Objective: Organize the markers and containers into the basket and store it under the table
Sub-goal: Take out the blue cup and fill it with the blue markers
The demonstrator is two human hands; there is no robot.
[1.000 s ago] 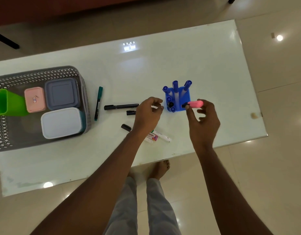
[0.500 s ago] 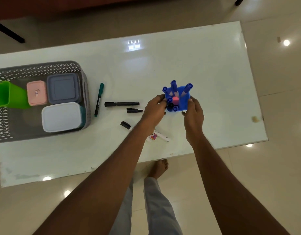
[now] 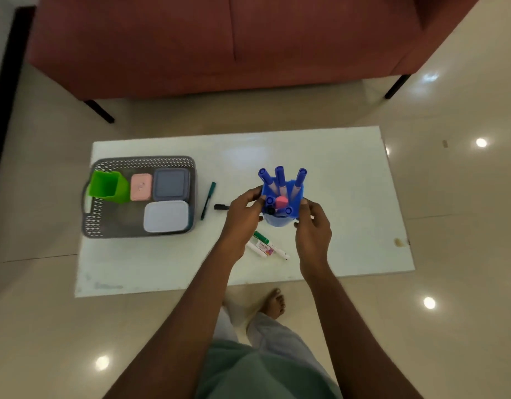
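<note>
1. Now both our hands, left hand [image 3: 242,217] and right hand [image 3: 313,226], have their fingers clasped round the blue holder [image 3: 281,207], frame centre, lifted since a moment ago.
2. Pink marker [image 3: 281,201] is now inside; basket [image 3: 139,162] at left comes next, we judge.

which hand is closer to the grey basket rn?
Left. The left hand grips the blue marker holder on the side facing the grey basket; the right hand grips the holder's far side, farther from the basket.
</note>
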